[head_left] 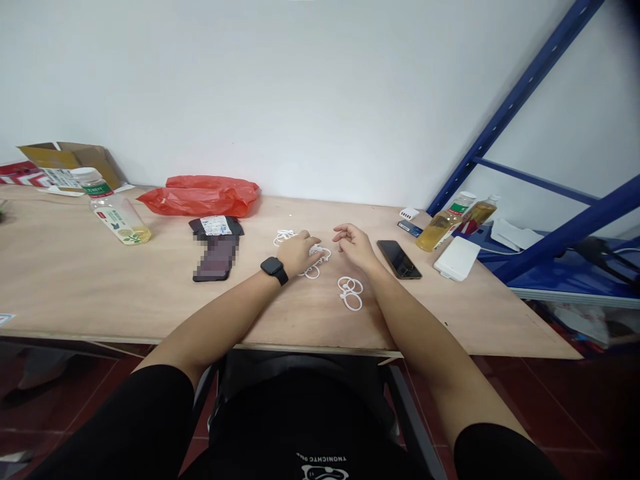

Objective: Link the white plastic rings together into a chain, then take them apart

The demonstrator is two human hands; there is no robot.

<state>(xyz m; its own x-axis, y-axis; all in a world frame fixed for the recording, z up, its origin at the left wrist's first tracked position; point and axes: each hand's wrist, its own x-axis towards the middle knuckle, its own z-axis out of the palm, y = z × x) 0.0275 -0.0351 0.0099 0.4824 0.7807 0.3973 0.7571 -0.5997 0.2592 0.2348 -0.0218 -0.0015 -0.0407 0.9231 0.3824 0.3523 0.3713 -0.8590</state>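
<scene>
My left hand [297, 253], a black watch on its wrist, lies over a small heap of white plastic rings [313, 273] near the middle of the table. Its thumb and forefinger are apart, with parts of the rings showing between them; the other fingertips are hidden. More white rings [285, 235] stick out beyond that hand. To the right, my right hand [356, 247] is raised a little, its fingers loosely curled and apart, holding nothing. Closer to me, below the right hand, several linked-looking white rings [351, 293] with small eyelets lie in a separate group.
A phone [399, 259], a white box [457, 258] and a drink bottle [445, 223] stand on the right, near a blue metal frame [515, 80]. Leftward are a dark packet [217, 250], a red plastic bag [203, 197], another bottle [117, 213] and an open carton [75, 160].
</scene>
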